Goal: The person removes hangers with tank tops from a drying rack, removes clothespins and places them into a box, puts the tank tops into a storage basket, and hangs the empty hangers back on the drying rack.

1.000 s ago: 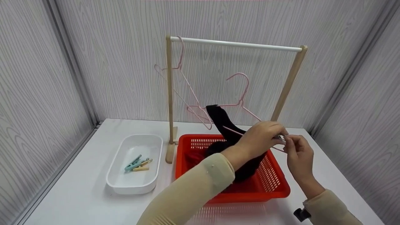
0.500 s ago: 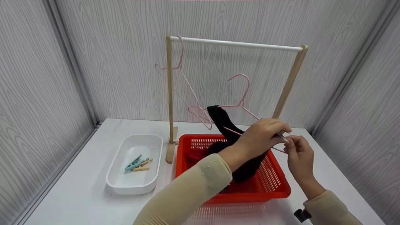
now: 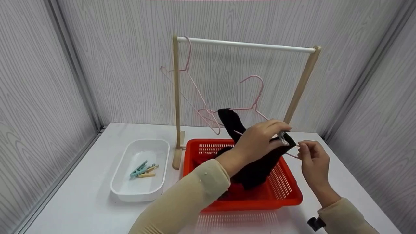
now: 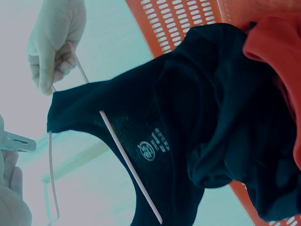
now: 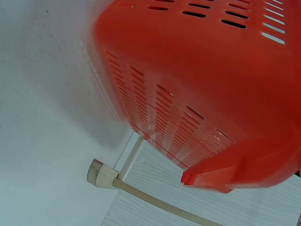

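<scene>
A black tank top (image 3: 261, 169) with a small round print hangs by its straps on a pink hanger (image 3: 256, 92), its body drooping into the red basket (image 3: 250, 205). My right hand (image 3: 315, 162) pinches the hanger's right end, just beyond the strap. In my left hand (image 3: 256, 141) is a greyish clothespin (image 4: 19, 142), held beside the right strap (image 3: 290, 139). The left wrist view shows a gap between the clothespin and the black cloth. The far strap (image 3: 231, 122) sits on the hanger's other arm. No hand appears in the right wrist view.
A wooden rack with a white rod (image 3: 243, 44) stands behind, a second pink hanger (image 3: 197, 87) hooked at its left end. The white tray (image 3: 118, 175) at left contains several clothespins (image 3: 143, 169). Red cloth (image 4: 277, 52) lies in the basket with the tank top.
My left hand has drawn back leftward with the clothespin, baring the right strap's end. The hanger's hook has shifted slightly right, and my right hand has moved a little right while pinching the hanger.
</scene>
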Demonstrator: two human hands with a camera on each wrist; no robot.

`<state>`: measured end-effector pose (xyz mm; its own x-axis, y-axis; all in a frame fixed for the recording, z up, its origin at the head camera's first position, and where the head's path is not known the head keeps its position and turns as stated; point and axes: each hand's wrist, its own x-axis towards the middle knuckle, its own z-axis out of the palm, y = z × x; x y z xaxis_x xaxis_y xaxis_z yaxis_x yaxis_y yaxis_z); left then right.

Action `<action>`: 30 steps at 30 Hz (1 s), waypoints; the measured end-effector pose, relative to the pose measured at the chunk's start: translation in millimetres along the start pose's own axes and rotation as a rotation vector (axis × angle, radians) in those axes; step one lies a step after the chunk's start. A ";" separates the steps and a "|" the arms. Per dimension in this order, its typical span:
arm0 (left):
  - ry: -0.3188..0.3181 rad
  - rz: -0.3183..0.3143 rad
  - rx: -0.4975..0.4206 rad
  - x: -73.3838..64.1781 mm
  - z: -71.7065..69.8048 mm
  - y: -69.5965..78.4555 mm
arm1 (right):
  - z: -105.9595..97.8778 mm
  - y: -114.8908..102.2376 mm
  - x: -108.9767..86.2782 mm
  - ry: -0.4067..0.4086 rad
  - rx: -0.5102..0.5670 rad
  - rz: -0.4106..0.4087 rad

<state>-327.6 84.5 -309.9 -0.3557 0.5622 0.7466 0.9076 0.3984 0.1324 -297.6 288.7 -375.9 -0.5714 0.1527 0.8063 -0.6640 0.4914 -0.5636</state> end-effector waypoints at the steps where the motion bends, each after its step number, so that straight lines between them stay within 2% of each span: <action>1: 0.006 -0.002 0.002 -1.2 -1.4 -1.2 | -0.3 -0.2 0.1 0.000 -0.002 0.004; 15: 0.080 0.051 -0.043 -17.6 -18.4 -19.1 | -6.7 -0.1 -0.4 -0.010 -0.017 -0.011; 24: 0.153 0.037 -0.028 -39.4 -49.4 -36.9 | -8.1 1.9 -0.7 -0.004 -0.013 0.016; 30: 0.204 -0.018 -0.023 -60.6 -72.8 -53.6 | -9.7 1.7 1.3 0.003 -0.019 0.042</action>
<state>-338.4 -23.7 -314.7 -0.3218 0.3958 0.8601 0.9071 0.3893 0.1603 -294.8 298.0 -374.1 -0.5970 0.1763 0.7826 -0.6303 0.5004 -0.5935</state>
